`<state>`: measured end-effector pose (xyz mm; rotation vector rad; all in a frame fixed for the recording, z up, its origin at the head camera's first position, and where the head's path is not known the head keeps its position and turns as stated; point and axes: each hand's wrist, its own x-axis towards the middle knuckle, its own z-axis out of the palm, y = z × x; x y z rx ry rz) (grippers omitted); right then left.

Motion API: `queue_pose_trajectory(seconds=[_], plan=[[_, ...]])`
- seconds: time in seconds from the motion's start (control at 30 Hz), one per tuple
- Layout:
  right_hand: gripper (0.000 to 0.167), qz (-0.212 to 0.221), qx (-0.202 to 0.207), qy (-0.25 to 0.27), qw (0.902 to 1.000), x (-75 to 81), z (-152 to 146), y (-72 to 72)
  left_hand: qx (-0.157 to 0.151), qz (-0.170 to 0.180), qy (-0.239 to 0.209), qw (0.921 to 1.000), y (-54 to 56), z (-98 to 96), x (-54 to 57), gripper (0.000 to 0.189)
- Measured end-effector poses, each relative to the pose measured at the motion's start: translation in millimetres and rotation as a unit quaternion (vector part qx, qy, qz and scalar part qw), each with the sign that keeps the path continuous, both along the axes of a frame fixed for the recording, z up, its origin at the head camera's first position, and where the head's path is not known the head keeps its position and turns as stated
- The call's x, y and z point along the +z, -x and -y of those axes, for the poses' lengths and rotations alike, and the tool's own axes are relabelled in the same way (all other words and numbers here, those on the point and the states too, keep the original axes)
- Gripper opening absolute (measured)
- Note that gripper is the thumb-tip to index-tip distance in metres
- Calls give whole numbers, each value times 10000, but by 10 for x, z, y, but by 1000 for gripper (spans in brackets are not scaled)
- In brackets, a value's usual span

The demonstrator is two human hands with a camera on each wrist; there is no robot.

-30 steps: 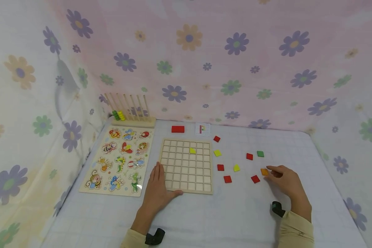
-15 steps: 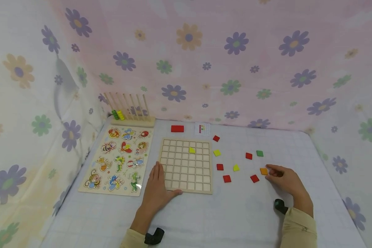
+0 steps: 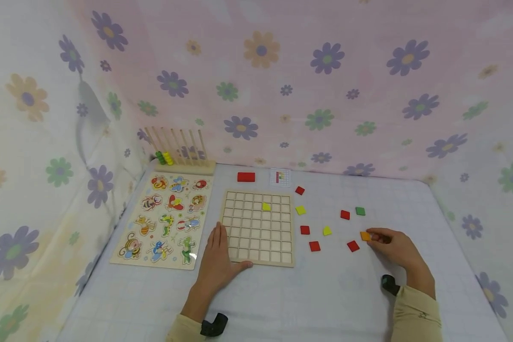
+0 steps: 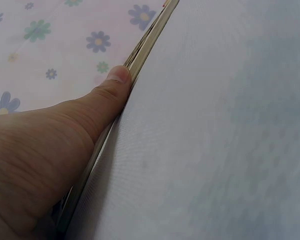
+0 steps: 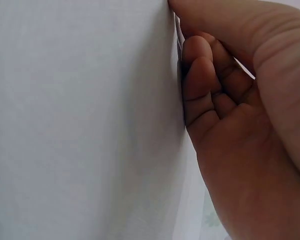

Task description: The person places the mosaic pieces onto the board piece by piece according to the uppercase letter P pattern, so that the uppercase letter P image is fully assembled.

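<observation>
A wooden grid board (image 3: 256, 263) lies mid-table, with one yellow tile (image 3: 266, 207) in a cell of its upper part. My left hand (image 3: 215, 266) rests at the board's lower left corner: straight fingers lie along the left edge and the thumb touches the front edge. In the left wrist view, that thumb (image 4: 102, 102) presses on the board's rim (image 4: 150, 40). To the right, my right hand (image 3: 395, 247) pinches an orange tile (image 3: 365, 236) by its right side, thumb and index fingertip at its edge. The right wrist view shows this hand's other fingers (image 5: 199, 80) curled low by the cloth; the tile is out of that view.
Several red tiles (image 3: 315, 246), two yellow tiles (image 3: 327, 231) and a green tile (image 3: 360, 211) lie scattered right of the board. Behind it are a red block (image 3: 246, 177) and a pattern card (image 3: 280, 177). An insect puzzle (image 3: 154, 260) and a bead rack (image 3: 184, 167) stand left.
My right thumb and index fingertip have closed in on the orange tile's edge, and the right forearm has shifted slightly right. My left hand has stayed at the board.
</observation>
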<state>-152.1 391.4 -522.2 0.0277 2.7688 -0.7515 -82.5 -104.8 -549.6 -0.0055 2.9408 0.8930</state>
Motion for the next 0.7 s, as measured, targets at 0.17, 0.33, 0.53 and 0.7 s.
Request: queue_pose_trajectory(seconds=[0.17, 0.33, 0.53, 0.7], plan=[[44, 70, -139, -83, 9998, -7, 29, 16, 5, -24, 39, 10000, 4, -4, -10, 136], [45, 92, -309, -159, 9994, 25, 79, 23, -10, -41, 69, 10000, 9, -9, -13, 136], [44, 58, -391, -125, 9991, 42, 113, 8, -9, -49, 32, 10000, -3, -10, -6, 136], [44, 44, -444, -83, 9990, 31, 117, 12, -4, -93, 48, 9999, -4, -3, -6, 135]])
